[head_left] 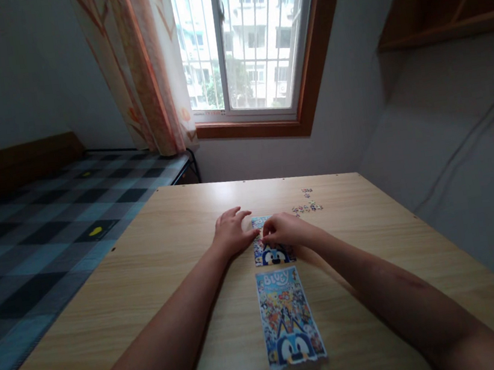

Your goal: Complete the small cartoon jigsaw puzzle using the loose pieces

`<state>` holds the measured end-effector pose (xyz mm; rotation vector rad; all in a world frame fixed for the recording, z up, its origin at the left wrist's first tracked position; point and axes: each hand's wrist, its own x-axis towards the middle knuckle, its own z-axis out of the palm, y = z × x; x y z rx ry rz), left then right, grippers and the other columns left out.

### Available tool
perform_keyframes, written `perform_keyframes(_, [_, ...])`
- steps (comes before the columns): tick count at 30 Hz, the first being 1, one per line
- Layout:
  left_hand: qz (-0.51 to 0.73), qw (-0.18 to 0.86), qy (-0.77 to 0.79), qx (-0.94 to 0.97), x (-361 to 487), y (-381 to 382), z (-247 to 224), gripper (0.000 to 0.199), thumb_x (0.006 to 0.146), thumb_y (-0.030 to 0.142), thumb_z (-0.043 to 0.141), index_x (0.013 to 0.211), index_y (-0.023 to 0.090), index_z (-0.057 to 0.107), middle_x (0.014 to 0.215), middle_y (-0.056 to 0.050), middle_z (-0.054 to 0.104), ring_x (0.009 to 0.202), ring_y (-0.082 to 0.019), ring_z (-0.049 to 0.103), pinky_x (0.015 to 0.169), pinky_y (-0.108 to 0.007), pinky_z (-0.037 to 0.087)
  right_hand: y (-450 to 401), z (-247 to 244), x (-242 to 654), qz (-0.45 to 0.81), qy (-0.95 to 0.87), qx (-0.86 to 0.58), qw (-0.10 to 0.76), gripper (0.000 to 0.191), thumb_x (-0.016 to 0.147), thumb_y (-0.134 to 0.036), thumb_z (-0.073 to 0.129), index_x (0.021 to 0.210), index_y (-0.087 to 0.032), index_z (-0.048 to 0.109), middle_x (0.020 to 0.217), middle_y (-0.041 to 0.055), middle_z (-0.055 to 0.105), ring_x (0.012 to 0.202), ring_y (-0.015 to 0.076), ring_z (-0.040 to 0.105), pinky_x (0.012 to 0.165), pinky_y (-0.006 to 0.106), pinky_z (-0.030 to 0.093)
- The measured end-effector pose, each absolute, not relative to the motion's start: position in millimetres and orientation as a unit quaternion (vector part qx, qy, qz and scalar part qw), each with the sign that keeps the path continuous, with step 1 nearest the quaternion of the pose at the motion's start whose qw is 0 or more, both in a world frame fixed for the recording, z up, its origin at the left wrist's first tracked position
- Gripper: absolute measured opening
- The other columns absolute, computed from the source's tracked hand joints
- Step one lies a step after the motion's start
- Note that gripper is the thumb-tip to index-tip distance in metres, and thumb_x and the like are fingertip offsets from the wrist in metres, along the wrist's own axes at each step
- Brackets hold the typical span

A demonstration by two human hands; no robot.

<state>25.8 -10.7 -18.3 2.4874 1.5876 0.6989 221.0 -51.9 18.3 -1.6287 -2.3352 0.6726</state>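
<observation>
A partly assembled jigsaw puzzle [276,256] with a blue dog's face lies flat on the wooden table, beneath my hands. My left hand [234,233] rests at its left edge, fingers spread and the thumb touching the puzzle's side. Over the puzzle's middle, my right hand [285,229] is bent into a pinch with the fingertips down on the surface. Whatever is between those fingertips is too small and hidden to make out. Closer to me lies a printed reference picture [287,319] headed "Bluey", showing the same dog face.
Loose puzzle pieces [308,207] are scattered beyond my right hand, with several more farther back. The wooden table [166,335] reaches toward a wall with a window [250,39]. A bed with a checked cover [53,235] stands left; a shelf [448,25] hangs upper right.
</observation>
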Motion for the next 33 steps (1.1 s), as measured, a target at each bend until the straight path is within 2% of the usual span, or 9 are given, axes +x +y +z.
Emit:
perform_keyframes(10, [0.216, 0.054, 0.524, 0.822, 25.8, -11.3, -16.1, 0.058, 0.078, 0.052, 0.073, 0.130, 0.027, 0.066, 0.148, -0.013, 0.054, 0.139, -0.032, 0.046, 0.116, -0.051, 0.034, -57.0, 21.5, 216.3, 0.186, -0.794, -0.571, 0.092, 0.015, 0.080, -0.038, 0.075, 0.079, -0.023, 0.075, 0.069, -0.0002, 0.071, 0.064, 0.0153, 0.060, 0.057, 0.025, 0.034])
perform_keyframes(12, [0.213, 0.048, 0.522, 0.825, 25.8, -11.6, -16.0, 0.058, 0.079, 0.052, 0.071, 0.131, 0.026, 0.066, 0.147, -0.013, 0.054, 0.139, -0.032, 0.046, 0.116, -0.051, 0.034, -54.9, 23.4, 218.5, 0.158, -0.798, -0.568, 0.127, 0.016, 0.082, -0.039, 0.074, 0.083, -0.023, 0.075, 0.073, 0.0007, 0.071, 0.067, 0.0158, 0.059, 0.059, 0.026, 0.034])
perform_keyframes(15, [0.205, 0.043, 0.513, 0.833, 25.6, -11.6, -16.2, 0.055, 0.084, 0.054, 0.066, 0.132, 0.026, 0.065, 0.148, -0.013, 0.054, 0.139, -0.032, 0.046, 0.116, -0.050, 0.033, -46.5, 29.2, 229.8, 0.062, -0.774, -0.578, 0.251, 0.019, 0.089, -0.039, 0.067, 0.092, -0.021, 0.073, 0.078, 0.0023, 0.068, 0.071, 0.0170, 0.058, 0.065, 0.027, 0.036])
perform_keyframes(18, [0.193, 0.044, 0.496, 0.845, 26.2, -12.3, -15.4, 0.055, 0.087, 0.055, 0.061, 0.134, 0.026, 0.063, 0.150, -0.012, 0.052, 0.140, -0.030, 0.044, 0.117, -0.048, 0.032, -34.5, 33.0, 251.1, -0.055, -0.725, -0.578, 0.371, 0.017, 0.093, -0.032, 0.059, 0.089, -0.020, 0.070, 0.077, 0.0034, 0.064, 0.078, 0.0195, 0.056, 0.074, 0.030, 0.038])
perform_keyframes(20, [0.178, 0.044, 0.486, 0.854, 27.7, -14.6, -13.9, 0.059, 0.088, 0.058, 0.059, 0.137, 0.026, 0.060, 0.153, -0.012, 0.049, 0.143, -0.030, 0.041, 0.119, -0.047, 0.031, -26.4, 30.1, 268.3, -0.110, -0.689, -0.580, 0.420, 0.018, 0.094, -0.030, 0.056, 0.087, -0.019, 0.068, 0.078, 0.0043, 0.063, 0.080, 0.0209, 0.055, 0.078, 0.032, 0.039])
perform_keyframes(27, [0.087, 0.046, 0.492, 0.865, 34.6, -24.8, -9.9, 0.084, 0.084, 0.076, 0.052, 0.152, 0.026, 0.044, 0.164, -0.015, 0.032, 0.152, -0.035, 0.025, 0.121, -0.056, 0.020, -3.6, -3.0, 335.3, -0.190, -0.584, -0.649, 0.449, 0.022, 0.092, -0.030, 0.052, 0.093, -0.020, 0.072, 0.089, 0.0083, 0.066, 0.093, 0.0260, 0.052, 0.088, 0.038, 0.037])
perform_keyframes(33, [0.073, 0.043, 0.494, 0.865, 37.5, -23.3, -9.6, 0.094, 0.080, 0.081, 0.052, 0.155, 0.024, 0.040, 0.166, -0.016, 0.027, 0.153, -0.036, 0.023, 0.122, -0.054, 0.018, 6.1, -27.8, 398.5, -0.179, -0.454, -0.725, 0.486, 0.027, 0.085, -0.026, 0.051, 0.099, -0.020, 0.073, 0.096, 0.0105, 0.068, 0.097, 0.0277, 0.054, 0.093, 0.042, 0.038])
